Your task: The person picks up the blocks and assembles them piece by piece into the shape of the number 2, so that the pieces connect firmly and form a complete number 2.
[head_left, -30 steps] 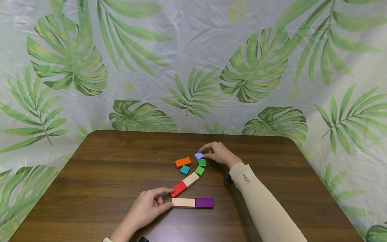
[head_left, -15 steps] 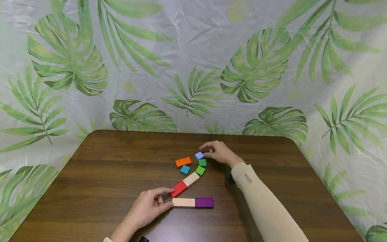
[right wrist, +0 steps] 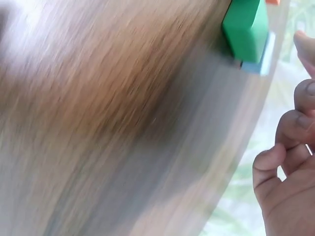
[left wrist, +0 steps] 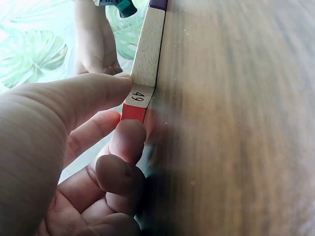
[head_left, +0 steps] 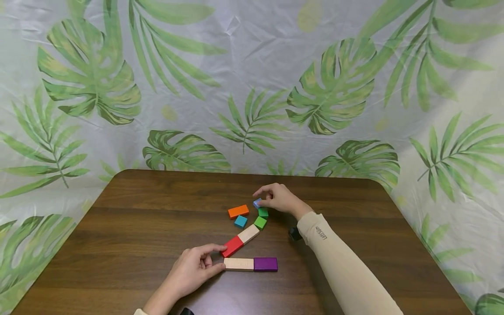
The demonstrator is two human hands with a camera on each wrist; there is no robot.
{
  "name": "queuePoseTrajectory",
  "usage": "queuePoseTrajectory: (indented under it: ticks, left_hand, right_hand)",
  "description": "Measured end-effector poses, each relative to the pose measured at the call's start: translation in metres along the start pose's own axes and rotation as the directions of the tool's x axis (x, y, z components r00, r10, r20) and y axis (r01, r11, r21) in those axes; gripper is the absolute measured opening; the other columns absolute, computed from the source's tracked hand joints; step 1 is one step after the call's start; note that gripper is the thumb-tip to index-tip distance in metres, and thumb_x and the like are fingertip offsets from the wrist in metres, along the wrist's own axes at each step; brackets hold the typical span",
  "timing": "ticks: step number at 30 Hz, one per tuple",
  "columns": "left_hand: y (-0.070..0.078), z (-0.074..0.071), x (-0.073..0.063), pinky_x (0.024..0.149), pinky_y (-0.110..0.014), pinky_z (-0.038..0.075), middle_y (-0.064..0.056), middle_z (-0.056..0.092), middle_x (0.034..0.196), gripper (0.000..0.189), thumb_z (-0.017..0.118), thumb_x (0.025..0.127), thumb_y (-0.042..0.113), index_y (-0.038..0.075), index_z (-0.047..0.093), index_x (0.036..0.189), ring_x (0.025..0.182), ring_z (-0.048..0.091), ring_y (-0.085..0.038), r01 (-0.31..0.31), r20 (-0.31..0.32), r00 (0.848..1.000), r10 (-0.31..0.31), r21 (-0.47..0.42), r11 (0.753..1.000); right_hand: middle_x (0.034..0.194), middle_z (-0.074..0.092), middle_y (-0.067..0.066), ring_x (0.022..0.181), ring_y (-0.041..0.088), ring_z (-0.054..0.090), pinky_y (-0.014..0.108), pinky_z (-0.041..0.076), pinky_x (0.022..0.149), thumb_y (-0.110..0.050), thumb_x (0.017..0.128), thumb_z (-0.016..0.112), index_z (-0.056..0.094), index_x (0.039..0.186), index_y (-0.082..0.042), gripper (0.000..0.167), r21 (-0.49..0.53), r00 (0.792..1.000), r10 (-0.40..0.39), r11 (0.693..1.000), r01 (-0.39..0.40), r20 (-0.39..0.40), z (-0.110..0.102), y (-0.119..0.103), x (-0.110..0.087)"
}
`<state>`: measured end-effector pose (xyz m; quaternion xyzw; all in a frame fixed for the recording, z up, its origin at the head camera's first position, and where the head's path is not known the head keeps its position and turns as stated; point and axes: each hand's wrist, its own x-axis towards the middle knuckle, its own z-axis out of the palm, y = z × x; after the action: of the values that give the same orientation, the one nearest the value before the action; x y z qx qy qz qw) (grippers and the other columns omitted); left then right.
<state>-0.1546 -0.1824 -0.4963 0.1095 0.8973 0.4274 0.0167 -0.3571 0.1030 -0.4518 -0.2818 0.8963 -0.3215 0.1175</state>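
Note:
In the head view my left hand (head_left: 193, 267) rests its index fingertip on a red wooden block (head_left: 232, 246). Its thumb touches the left end of a plain wooden block (head_left: 239, 264), whose end face reads 49 in the left wrist view. A purple block (head_left: 265, 264) adjoins that plain one. From the red block a curved row runs away through another plain block (head_left: 248, 234), a light green block (head_left: 260, 222) and a darker green block (head_left: 263, 212) to a small light blue block (head_left: 257, 203). My right hand (head_left: 281, 199) is over the blue block, thumb and index apart; contact is unclear.
An orange block (head_left: 238, 211) and a teal block (head_left: 240, 222) lie left of the curved row. The dark wooden table (head_left: 157, 192) ends at a leaf-patterned cloth (head_left: 252, 87) behind it.
My right hand has shifted slightly left, so its thumb now partly covers the blue block. My left hand and the other blocks have stayed in place.

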Motion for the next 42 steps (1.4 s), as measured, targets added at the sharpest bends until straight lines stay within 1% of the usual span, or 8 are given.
queuePoseTrajectory:
  ticks: [6,14,22,30,37,42]
  left_hand:
    - [-0.001,0.0,0.0,0.05,-0.02,0.036,0.014,0.058,0.066,0.034,0.089,0.089,0.033,0.028,0.079,0.121,0.052,0.047,0.001,-0.005,0.015,1.0,0.006,-0.015,1.0]
    - [-0.002,0.001,0.001,0.05,-0.021,0.037,0.014,0.058,0.066,0.034,0.089,0.089,0.034,0.028,0.079,0.121,0.052,0.047,0.0,-0.006,0.023,1.0,0.007,-0.016,1.0]
    - [-0.003,0.0,0.0,0.05,-0.021,0.037,0.014,0.059,0.066,0.034,0.089,0.089,0.034,0.029,0.079,0.121,0.052,0.048,0.001,-0.007,0.019,1.0,0.007,-0.014,1.0]
    - [-0.003,0.0,0.001,0.05,-0.021,0.038,0.013,0.059,0.067,0.035,0.089,0.09,0.035,0.03,0.079,0.122,0.053,0.048,0.0,0.0,0.025,1.0,0.001,-0.02,1.0]
    - [-0.002,-0.001,0.001,0.05,-0.022,0.038,0.013,0.059,0.067,0.034,0.089,0.09,0.035,0.03,0.079,0.122,0.053,0.048,0.0,0.001,0.025,1.0,0.0,-0.02,1.0]
    - [-0.002,-0.001,0.001,0.05,-0.022,0.038,0.013,0.059,0.067,0.034,0.089,0.09,0.035,0.03,0.079,0.122,0.053,0.048,0.0,-0.001,0.023,1.0,0.001,-0.02,1.0]
  right_hand:
    - [0.058,0.039,-0.006,0.054,0.01,0.032,0.024,0.034,0.061,-0.021,0.101,0.078,0.077,0.13,-0.013,0.03,-0.01,0.998,-0.024,1.0,0.025,0.051,0.01,-0.012,0.006]
    - [0.058,0.039,-0.006,0.054,0.01,0.033,0.024,0.034,0.061,-0.021,0.099,0.079,0.078,0.127,-0.016,0.028,-0.027,0.997,-0.006,1.0,0.008,0.078,0.021,-0.024,0.008]
    - [0.061,0.04,-0.006,0.058,0.01,0.036,0.023,0.033,0.064,-0.023,0.097,0.082,0.08,0.122,-0.019,0.025,-0.076,0.998,0.003,0.997,0.002,0.069,0.026,-0.026,0.01]
    - [0.064,0.042,-0.006,0.06,0.01,0.038,0.023,0.029,0.062,-0.026,0.096,0.084,0.08,0.122,-0.022,0.026,-0.118,0.998,0.014,0.993,-0.008,0.056,0.029,-0.026,0.012]
    - [0.064,0.041,-0.005,0.062,0.011,0.038,0.025,0.028,0.063,-0.026,0.095,0.085,0.08,0.122,-0.022,0.028,-0.122,0.997,0.05,0.992,-0.044,0.051,0.03,-0.029,0.013]
    - [0.064,0.042,-0.006,0.062,0.012,0.039,0.026,0.028,0.066,-0.027,0.094,0.085,0.079,0.123,-0.023,0.03,-0.146,0.996,0.071,0.987,-0.063,0.05,0.031,-0.031,0.014]
